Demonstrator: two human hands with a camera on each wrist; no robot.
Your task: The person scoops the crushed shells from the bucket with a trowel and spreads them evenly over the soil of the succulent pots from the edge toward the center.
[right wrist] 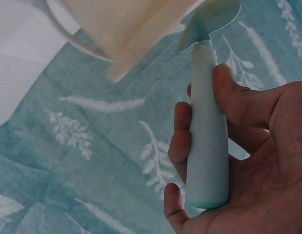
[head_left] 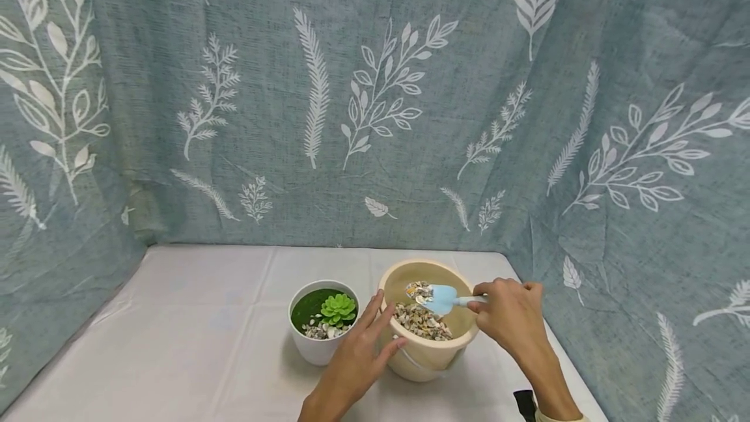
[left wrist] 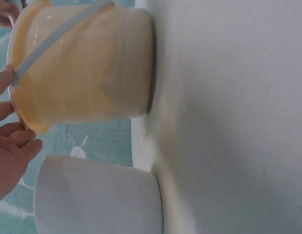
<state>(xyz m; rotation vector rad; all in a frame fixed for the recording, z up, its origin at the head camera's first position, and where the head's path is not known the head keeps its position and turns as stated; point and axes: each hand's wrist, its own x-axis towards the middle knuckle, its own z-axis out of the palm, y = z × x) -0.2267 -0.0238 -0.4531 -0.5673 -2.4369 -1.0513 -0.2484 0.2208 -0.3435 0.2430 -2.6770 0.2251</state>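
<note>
My right hand (head_left: 511, 312) grips the pale handle of a small light-blue trowel (head_left: 442, 299). In the right wrist view, its fingers and thumb wrap the trowel handle (right wrist: 207, 131). Pebbles (head_left: 419, 292) lie on the blade, which is over the mouth of a cream bucket (head_left: 417, 349). More mixed pebbles (head_left: 423, 322) fill the bottom of the bucket. With fingers spread, my left hand (head_left: 359, 358) rests against the bucket's left rim. The left wrist view shows its fingertips (left wrist: 29, 136) along that rim, near the grey bail handle (left wrist: 58, 34).
Left of the bucket stands a white pot (head_left: 316, 348) with a green surface, a green succulent (head_left: 338, 309) and some pebbles at its front. Both containers are on a white-covered table (head_left: 193, 331). Blue-green leaf-patterned cloth (head_left: 263, 116) hangs behind and at both sides.
</note>
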